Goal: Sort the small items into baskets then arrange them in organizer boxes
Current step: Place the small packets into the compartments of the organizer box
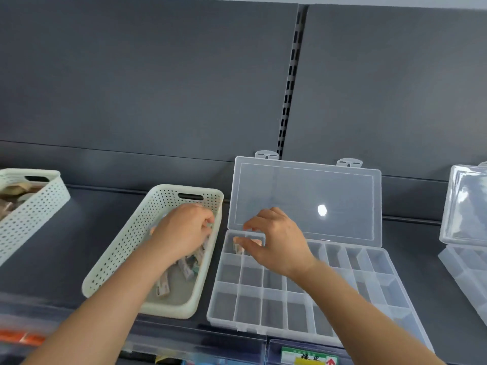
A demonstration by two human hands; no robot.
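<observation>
- Cream perforated basket [123,248], at 9 o'clock of the clear organizer box [212,313], holds the small packets [185,270].
- Left hand [184,230] is inside it, fingers curled among them; I cannot tell if it grips one.
- Right hand [274,241] pinches one packet [238,246] over the box's 10 o'clock corner compartment.
- Packets look light, stiff and a little slippery; better to pinch the short edges.

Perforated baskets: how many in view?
2. The left-edge basket is partly out of frame; the middle basket sits beside the open organizer box, left hand inside.
</observation>
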